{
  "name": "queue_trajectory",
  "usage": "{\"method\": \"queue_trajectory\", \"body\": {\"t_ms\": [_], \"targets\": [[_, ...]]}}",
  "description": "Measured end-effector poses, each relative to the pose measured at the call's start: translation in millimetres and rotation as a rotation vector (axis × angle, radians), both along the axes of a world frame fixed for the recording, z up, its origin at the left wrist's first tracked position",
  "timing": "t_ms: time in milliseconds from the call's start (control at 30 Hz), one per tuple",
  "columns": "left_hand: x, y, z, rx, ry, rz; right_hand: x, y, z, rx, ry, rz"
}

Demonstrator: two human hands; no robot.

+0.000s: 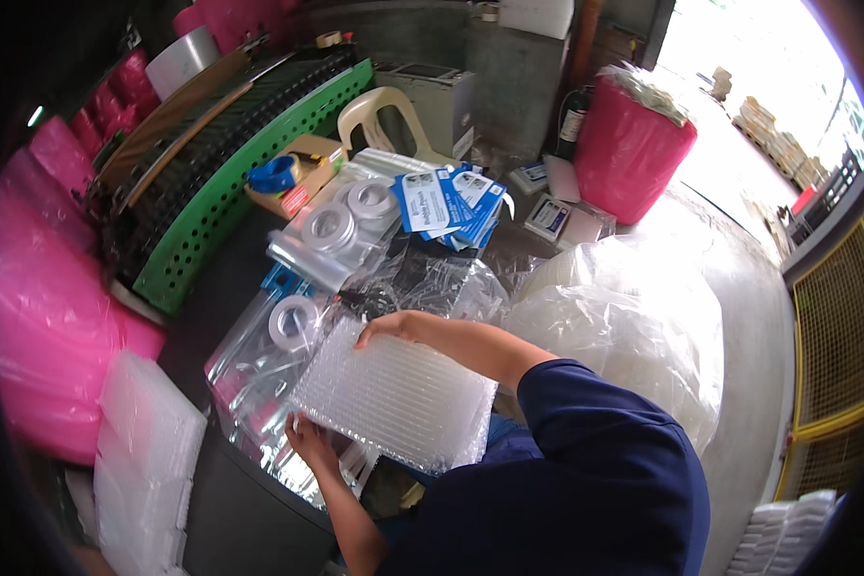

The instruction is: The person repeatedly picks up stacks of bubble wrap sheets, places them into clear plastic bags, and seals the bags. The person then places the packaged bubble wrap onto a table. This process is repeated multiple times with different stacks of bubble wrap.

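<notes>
A stack of clear bubble-wrap pouches [399, 396] lies tilted across my lap and the near edge of the table. My right hand [392, 328] grips the far edge of the stack, thumb on top and the other fingers mostly hidden. At the near left corner, my left hand [307, 440] pinches the edge; some of its fingertips are out of sight behind the wrap. Left of the stack lies a roll of clear tape [276, 324] on shiny plastic film [259, 422].
Further back are more tape rolls [328, 228], blue-and-white printed cards [432, 202] and a cardboard box [319, 154]. Big clear bags [624, 336] stand at right, a pink-wrapped bin [634, 144] behind them. White pouch stacks [144, 451] and pink bags [58, 326] line the left.
</notes>
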State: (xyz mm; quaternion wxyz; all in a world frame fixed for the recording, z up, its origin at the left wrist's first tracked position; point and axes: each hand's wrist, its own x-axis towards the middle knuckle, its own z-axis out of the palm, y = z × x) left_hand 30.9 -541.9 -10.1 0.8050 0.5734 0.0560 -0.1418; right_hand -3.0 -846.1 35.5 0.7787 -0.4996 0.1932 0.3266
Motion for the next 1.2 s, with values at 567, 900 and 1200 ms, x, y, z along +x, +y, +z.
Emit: {"method": "queue_trajectory", "body": {"t_ms": [567,900,1200], "targets": [[-4,-22,-19,0.96,-0.536,0.298,0,27,-5,-0.469,-0.201,-0.268],[4,-16,9,0.498,0.01,0.104,-5,34,5,-0.676,-0.189,-0.03],[15,-16,44,0.624,0.066,-0.052,1,132,17,-1.662,-1.117,0.191]]}}
